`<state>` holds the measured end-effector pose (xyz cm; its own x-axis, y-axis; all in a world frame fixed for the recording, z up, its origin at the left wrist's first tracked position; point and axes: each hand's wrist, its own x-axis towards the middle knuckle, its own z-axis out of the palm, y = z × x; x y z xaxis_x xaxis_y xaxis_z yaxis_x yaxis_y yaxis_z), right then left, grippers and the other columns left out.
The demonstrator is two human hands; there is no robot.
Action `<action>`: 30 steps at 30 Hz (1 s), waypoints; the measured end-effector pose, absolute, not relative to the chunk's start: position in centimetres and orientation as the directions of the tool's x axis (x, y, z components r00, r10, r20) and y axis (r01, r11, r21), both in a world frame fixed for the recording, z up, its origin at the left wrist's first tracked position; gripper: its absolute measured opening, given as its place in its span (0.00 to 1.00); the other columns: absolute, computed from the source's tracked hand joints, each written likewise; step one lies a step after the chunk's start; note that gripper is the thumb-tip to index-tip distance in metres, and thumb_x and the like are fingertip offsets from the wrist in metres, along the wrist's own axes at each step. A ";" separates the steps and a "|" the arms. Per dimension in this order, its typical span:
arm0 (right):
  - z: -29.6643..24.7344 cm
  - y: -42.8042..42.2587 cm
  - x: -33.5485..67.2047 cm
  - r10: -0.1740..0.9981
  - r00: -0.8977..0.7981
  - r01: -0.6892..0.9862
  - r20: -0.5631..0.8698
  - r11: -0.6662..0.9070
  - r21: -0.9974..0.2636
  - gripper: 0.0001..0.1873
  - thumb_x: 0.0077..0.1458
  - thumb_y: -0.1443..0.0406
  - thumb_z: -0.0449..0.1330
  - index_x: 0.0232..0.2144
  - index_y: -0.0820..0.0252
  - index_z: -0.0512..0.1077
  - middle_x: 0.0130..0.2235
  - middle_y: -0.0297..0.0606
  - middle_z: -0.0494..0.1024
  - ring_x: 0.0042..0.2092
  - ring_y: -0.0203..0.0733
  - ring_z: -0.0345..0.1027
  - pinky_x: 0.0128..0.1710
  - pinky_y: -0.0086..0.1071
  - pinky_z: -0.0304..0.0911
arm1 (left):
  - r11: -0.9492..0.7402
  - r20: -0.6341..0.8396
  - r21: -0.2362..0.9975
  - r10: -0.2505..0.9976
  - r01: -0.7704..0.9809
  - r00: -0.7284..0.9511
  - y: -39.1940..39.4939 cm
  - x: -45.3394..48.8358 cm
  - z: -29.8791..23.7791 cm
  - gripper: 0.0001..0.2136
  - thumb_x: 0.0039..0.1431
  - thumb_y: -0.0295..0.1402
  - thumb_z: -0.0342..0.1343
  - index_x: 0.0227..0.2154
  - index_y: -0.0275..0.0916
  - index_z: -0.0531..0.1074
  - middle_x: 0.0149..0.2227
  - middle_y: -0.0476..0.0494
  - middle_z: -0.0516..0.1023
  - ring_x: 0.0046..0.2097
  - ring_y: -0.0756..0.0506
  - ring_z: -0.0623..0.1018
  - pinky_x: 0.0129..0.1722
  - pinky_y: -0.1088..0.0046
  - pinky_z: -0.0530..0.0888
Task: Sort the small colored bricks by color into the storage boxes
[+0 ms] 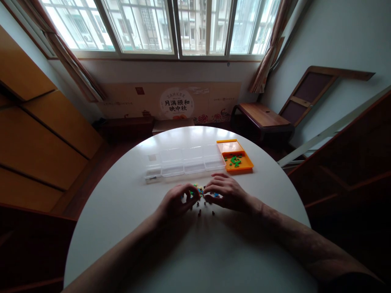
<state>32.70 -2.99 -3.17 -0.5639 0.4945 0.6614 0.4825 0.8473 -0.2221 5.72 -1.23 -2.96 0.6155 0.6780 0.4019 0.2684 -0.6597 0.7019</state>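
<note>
A small heap of tiny coloured plastic pieces [200,189], mostly blue, green and yellow, lies on the white round table [100,240]. At its left side is my left hand [180,197], its thumb and forefinger curled together in a pinch. My right hand [227,192] reaches over the heap's right side, with fingers bent and thumb close to the forefinger. Whatever either pinch holds is too small to make out. Several dark brown bits [199,213] are scattered just in front of the hands. Part of the heap is hidden behind my fingers.
Beyond my hands stands a clear compartment box [183,167] with its lid folded back. An orange open case [248,166] holding green pieces [235,160] adjoins it on the right. A wooden chair [262,114] is past the table's far right edge.
</note>
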 end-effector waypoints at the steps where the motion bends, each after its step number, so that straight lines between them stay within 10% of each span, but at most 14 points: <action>1: -3.2 -3.0 32.7 0.489 -0.564 0.479 0.665 0.850 -0.219 0.04 0.70 0.61 0.67 0.45 0.51 0.79 0.41 0.34 0.88 0.42 0.41 0.82 0.61 0.43 0.71 | -0.660 0.403 0.703 0.677 0.266 0.615 -1.2 5.7 -3.0 0.05 0.71 0.34 0.63 0.39 0.40 0.79 0.35 0.45 0.85 0.35 0.49 0.81 0.37 0.76 0.76; 16: -2.6 -2.8 33.3 0.487 -0.540 0.494 0.687 0.844 -0.210 0.02 0.71 0.66 0.65 0.43 0.52 0.79 0.39 0.32 0.87 0.39 0.40 0.79 0.61 0.43 0.70 | -0.755 0.467 0.569 0.623 0.326 0.627 -0.8 5.1 -2.4 0.03 0.72 0.34 0.63 0.42 0.41 0.79 0.36 0.46 0.85 0.35 0.48 0.81 0.40 0.73 0.77; 30: -4.4 1.2 42.6 0.803 0.060 0.831 0.593 0.289 -0.476 0.06 0.65 0.60 0.66 0.36 0.54 0.81 0.37 0.37 0.86 0.38 0.49 0.79 0.49 0.44 0.70 | -0.823 0.466 0.264 0.566 0.503 0.680 1.9 0.7 -1.3 0.06 0.71 0.33 0.59 0.39 0.42 0.80 0.38 0.48 0.82 0.31 0.50 0.74 0.38 0.71 0.71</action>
